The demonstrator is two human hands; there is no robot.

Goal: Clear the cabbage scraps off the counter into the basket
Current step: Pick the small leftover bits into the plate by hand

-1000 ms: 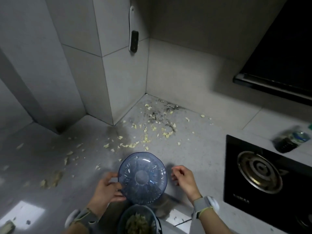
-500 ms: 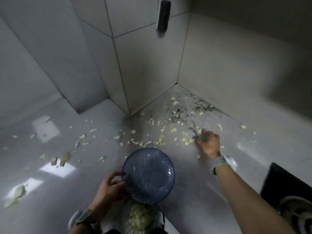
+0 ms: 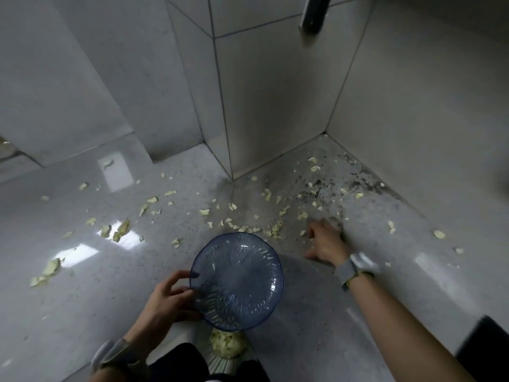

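Cabbage scraps (image 3: 276,226) (light, limp, judged best raked together) were strewn over the surface (image 3: 82,312). The basket (image 3: 237,281) rim was grasped by the left grip (image 3: 165,301); the state of the right grip (image 3: 325,241) could not be told.

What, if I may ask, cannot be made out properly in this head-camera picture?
All in the head view:
Basket: mostly hidden under the blue dish; only a ribbed wall and some cabbage show.
Right hand: motion-blurred; whether it holds anything is unclear.
Dark wall fixture: cut off by the top edge.
Black object: cut off by the right edge, blurred.
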